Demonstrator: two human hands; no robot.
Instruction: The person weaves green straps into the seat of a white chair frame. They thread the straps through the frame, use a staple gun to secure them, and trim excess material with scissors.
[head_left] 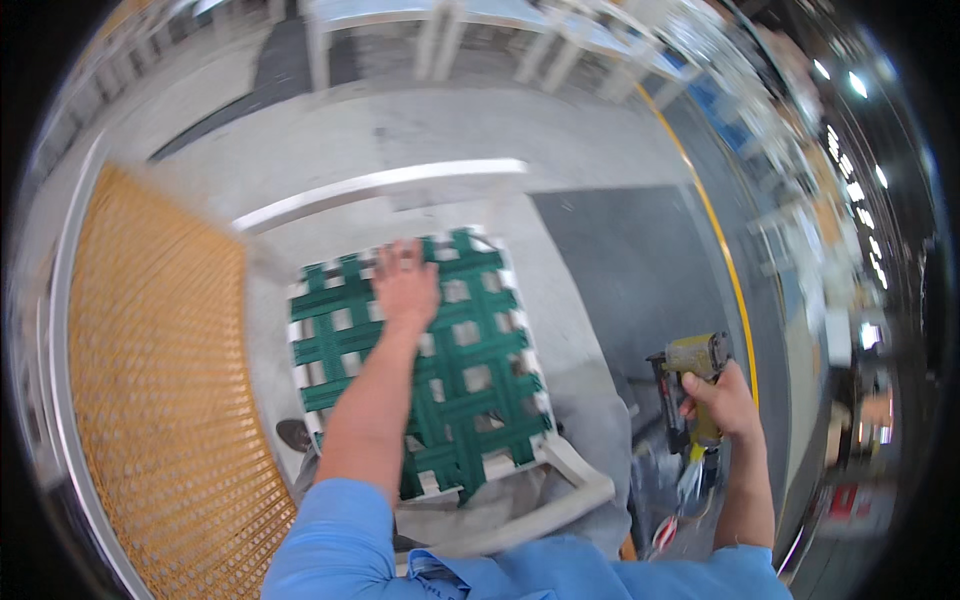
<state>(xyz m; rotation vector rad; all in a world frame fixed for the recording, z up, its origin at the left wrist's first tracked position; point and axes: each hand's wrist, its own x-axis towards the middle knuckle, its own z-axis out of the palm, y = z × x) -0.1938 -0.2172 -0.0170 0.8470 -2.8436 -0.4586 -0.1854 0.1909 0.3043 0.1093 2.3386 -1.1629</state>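
Left hand [404, 283] flat, fingers spread, on green woven-strap white-framed chair seat [470, 375]; right hand [728, 400] grasping yellow-grey pneumatic nail gun [692, 385].
Orange perforated mesh panel [160, 400] lies left; yellow curved floor line [725, 265] runs right.

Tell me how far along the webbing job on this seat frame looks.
Done: green webbing is already woven in a full crisscross across the white seat frame. In hand: the left hand presses flat near the webbing's far edge, while the right hand holds a staple gun off to the side. Left: whether the strap ends are fastened cannot be seen.
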